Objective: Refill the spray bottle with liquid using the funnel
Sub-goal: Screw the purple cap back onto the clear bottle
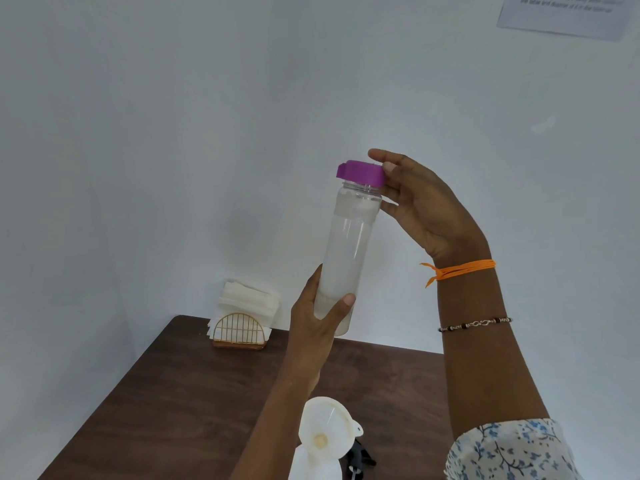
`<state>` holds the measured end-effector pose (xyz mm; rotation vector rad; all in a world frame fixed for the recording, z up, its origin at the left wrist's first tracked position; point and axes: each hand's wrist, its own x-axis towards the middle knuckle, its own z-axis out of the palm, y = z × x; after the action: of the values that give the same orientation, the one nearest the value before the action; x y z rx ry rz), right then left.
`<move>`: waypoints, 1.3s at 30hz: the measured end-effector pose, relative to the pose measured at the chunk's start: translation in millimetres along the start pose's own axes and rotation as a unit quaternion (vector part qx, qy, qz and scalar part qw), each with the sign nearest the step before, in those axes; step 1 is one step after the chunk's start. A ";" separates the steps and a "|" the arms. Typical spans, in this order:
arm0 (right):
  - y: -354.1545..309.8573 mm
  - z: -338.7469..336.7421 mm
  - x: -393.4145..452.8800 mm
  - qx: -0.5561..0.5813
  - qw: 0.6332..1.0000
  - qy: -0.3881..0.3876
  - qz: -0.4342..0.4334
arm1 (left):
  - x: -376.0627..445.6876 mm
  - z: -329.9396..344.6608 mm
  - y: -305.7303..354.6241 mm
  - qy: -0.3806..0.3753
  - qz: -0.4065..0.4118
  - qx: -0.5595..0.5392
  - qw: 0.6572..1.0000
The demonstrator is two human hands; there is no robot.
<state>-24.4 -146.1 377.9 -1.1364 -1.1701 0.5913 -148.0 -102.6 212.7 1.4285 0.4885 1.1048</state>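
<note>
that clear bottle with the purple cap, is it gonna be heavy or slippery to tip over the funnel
Probably fairly heavy for its size: the clear bottle looks nearly full of cloudy liquid. Its smooth straight wall could be slippery, and the left hand grips only its base. Being tall, it may feel top-heavy when tilted toward the funnel; the right hand holds the purple cap.

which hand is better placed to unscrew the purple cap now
Right. The right hand already has its fingers curled around the purple cap, while the left hand grips the bottle low down, steadying it.
</note>
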 end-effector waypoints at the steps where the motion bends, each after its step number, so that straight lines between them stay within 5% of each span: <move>1: -0.8 1.5 -0.1 -0.011 1.000 0.003 -0.002 | 0.2 -0.2 0.3 0.001 0.002 0.002 1.000; 25: 5.7 -0.4 -4.7 0.066 0.998 0.004 0.023 | -1.1 0.2 9.3 0.003 0.015 0.005 1.000; 39: 4.0 -7.5 -2.6 0.008 1.000 0.014 0.025 | 3.6 2.2 4.0 -0.002 0.014 0.014 1.000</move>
<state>-17.7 -149.7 373.4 -1.1606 -1.1145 0.6208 -145.7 -101.7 218.0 1.4659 0.4832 1.1205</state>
